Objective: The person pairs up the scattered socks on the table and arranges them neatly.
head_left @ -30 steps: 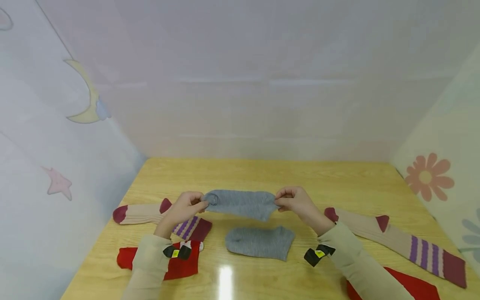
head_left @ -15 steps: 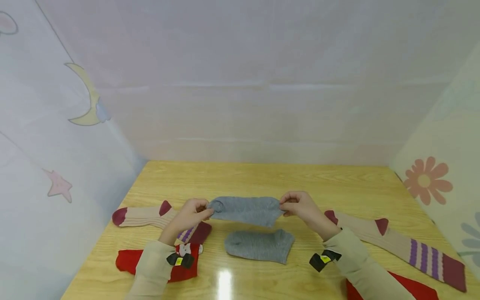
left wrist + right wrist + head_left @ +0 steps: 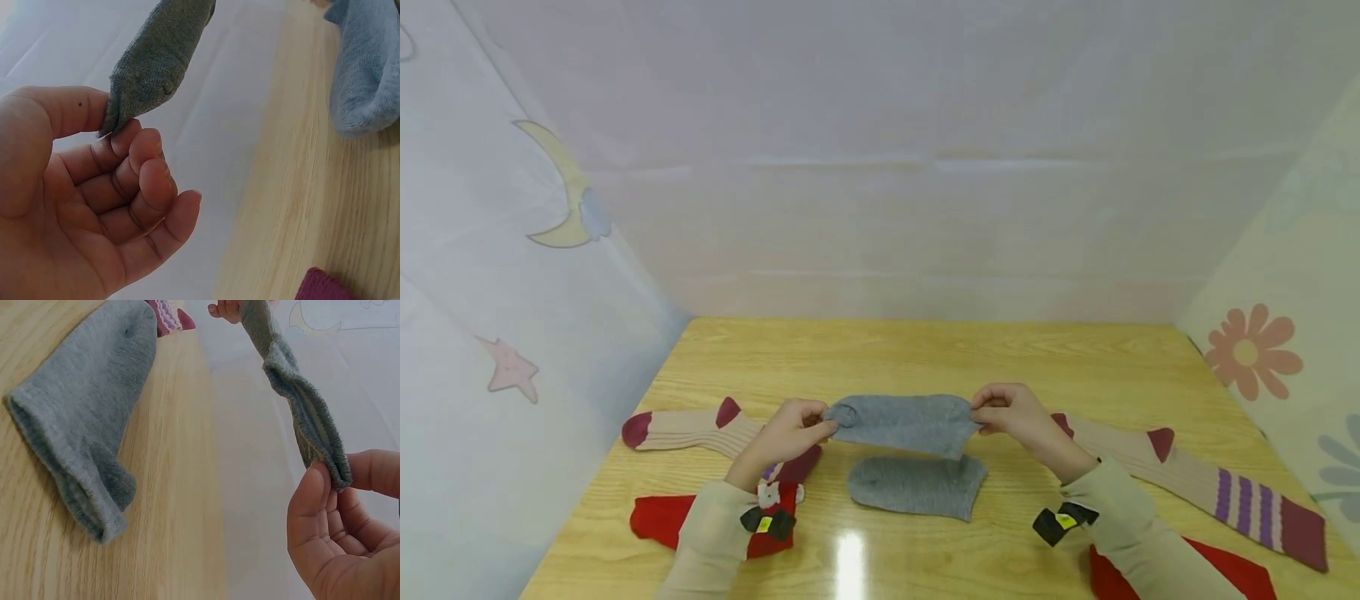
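A short grey sock (image 3: 904, 423) hangs stretched sideways above the table between both hands. My left hand (image 3: 792, 433) pinches its toe end between thumb and forefinger; in the left wrist view the other fingers (image 3: 156, 184) curl loosely below. At the cuff end my right hand (image 3: 1017, 421) pinches the top corner, and the opening's folded edge shows in the right wrist view. A matching grey sock (image 3: 917, 487) lies flat on the wood just below and nearer, its cuff toward the right, partly overlapped by the held sock in the head view.
On the left lie a beige sock (image 3: 688, 429) with maroon toe and heel and a red sock (image 3: 658, 517), both partly behind my left arm. A second striped beige sock (image 3: 1198, 477) and red cloth (image 3: 1232, 567) lie right. Printed curtains surround the wooden table (image 3: 925, 350).
Both hands have shifted to the right with the held grey sock, a little lower in the head view. The socks on the table stay where they were.
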The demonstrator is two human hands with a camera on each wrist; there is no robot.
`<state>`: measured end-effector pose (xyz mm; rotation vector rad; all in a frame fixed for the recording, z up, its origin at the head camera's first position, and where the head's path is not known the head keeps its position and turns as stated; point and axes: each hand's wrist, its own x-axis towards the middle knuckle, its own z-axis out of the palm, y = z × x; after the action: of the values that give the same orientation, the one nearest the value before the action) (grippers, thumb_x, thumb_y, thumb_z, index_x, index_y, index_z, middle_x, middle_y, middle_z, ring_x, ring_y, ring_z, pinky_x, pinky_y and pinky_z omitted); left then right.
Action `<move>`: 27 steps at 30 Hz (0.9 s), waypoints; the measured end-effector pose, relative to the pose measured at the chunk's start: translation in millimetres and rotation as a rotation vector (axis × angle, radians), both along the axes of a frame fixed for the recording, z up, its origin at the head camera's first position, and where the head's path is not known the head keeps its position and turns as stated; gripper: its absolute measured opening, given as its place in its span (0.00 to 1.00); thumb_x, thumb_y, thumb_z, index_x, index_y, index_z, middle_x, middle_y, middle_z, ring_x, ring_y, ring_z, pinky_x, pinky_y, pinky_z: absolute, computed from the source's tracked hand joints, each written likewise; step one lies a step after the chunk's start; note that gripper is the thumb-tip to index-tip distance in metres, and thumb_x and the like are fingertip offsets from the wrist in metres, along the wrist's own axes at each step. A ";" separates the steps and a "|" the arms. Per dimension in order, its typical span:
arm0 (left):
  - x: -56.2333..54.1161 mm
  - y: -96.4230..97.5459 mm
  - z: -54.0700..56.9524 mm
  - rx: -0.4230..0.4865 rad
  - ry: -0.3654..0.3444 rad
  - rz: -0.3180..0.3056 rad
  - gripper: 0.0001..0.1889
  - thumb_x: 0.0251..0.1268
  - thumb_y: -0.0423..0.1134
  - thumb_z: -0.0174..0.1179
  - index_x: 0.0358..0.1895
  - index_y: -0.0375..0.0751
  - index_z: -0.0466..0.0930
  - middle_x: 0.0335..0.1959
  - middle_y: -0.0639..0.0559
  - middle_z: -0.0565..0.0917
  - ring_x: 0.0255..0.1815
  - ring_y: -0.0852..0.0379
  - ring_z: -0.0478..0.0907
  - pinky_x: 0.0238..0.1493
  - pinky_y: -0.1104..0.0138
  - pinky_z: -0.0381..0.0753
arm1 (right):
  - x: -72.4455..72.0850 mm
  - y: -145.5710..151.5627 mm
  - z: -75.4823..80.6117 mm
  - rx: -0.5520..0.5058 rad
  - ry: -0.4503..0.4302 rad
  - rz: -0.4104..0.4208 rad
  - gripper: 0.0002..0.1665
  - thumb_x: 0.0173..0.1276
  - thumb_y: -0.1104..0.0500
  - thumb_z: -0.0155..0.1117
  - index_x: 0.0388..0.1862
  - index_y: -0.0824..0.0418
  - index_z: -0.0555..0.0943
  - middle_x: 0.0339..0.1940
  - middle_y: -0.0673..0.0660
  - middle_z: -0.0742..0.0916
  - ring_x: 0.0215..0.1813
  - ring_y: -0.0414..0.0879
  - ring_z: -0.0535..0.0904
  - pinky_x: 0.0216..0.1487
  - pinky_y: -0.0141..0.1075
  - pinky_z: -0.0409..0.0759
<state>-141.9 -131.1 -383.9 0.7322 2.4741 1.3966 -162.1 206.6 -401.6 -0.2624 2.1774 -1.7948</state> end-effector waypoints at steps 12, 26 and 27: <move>-13.5 1.6 -37.8 0.027 0.091 -0.099 0.14 0.62 0.32 0.53 0.17 0.40 0.66 0.13 0.61 0.65 0.14 0.68 0.59 0.19 0.73 0.63 | 6.7 10.4 -2.0 0.009 -0.018 -0.002 0.09 0.61 0.68 0.60 0.37 0.74 0.75 0.29 0.55 0.80 0.30 0.46 0.78 0.36 0.45 0.79; -7.9 3.0 -44.9 0.003 0.057 -0.100 0.14 0.61 0.32 0.55 0.18 0.41 0.68 0.13 0.61 0.68 0.14 0.68 0.60 0.17 0.74 0.62 | 11.1 14.8 -10.3 0.042 -0.032 0.023 0.08 0.60 0.68 0.59 0.36 0.74 0.75 0.27 0.53 0.80 0.29 0.45 0.79 0.35 0.44 0.79; -7.2 3.0 -45.3 0.004 0.059 -0.099 0.14 0.61 0.32 0.55 0.18 0.41 0.68 0.13 0.61 0.68 0.14 0.68 0.60 0.17 0.74 0.62 | 11.5 15.1 -11.1 0.043 -0.028 0.025 0.08 0.60 0.68 0.59 0.36 0.74 0.75 0.27 0.53 0.80 0.29 0.45 0.79 0.35 0.44 0.79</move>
<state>-149.1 -128.0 -429.2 0.8969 2.4422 1.3643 -150.6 221.7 -412.6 -0.2520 2.1807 -1.7255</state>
